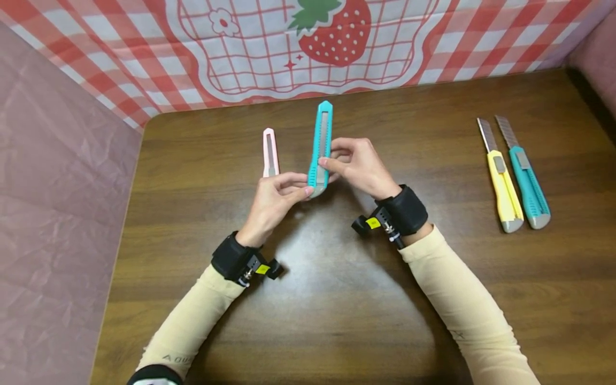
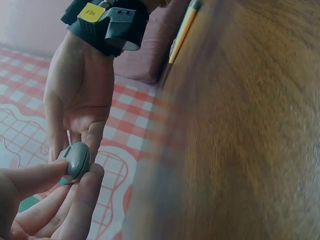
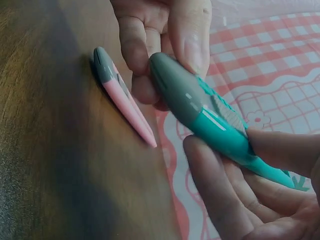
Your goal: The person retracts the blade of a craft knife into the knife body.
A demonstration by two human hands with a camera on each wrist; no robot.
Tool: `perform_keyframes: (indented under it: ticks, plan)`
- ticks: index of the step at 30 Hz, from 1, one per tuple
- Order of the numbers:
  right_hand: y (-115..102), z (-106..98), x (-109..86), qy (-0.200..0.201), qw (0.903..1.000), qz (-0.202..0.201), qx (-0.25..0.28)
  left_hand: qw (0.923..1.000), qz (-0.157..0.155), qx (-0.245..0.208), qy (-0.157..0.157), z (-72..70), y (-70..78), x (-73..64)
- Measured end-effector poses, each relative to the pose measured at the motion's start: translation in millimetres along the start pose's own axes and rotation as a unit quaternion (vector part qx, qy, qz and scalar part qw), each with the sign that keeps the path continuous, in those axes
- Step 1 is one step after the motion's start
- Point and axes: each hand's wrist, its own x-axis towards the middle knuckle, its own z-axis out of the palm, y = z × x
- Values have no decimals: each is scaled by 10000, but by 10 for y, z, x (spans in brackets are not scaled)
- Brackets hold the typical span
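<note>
Both hands hold one teal utility knife (image 1: 323, 128) upright above the middle of the table, its blade inside the handle. My left hand (image 1: 276, 200) pinches its grey end cap (image 3: 172, 85) between thumb and fingers. Higher up, my right hand (image 1: 358, 163) grips the body, with the thumb at the grey slider (image 3: 229, 115) and fingers behind. In the left wrist view the grey end cap (image 2: 78, 160) shows between left thumb and fingers. A pink utility knife (image 1: 270, 152) lies on the table just behind the left hand, which hides its lower part in the head view.
On the right of the brown wooden table (image 1: 337, 321) lie a yellow utility knife (image 1: 504, 192) and a second teal utility knife (image 1: 529, 187), side by side with blades out. A red-and-white checked cloth (image 1: 144, 48) with a strawberry print hangs along the far edge.
</note>
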Motion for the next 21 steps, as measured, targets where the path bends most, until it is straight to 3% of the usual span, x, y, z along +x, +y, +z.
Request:
perform_keyframes:
  ticks: [11,16,21]
  plan:
    - [64,31,57,26,9998,149,159,9999,88,107,18,-65,-25,42]
    - [121,67,157,-5,9983,327,493,9988,207,259,347,-126,18,71]
    - [176,137,295,-192,9970,678,324,9954,535,3,790,-222,207,59]
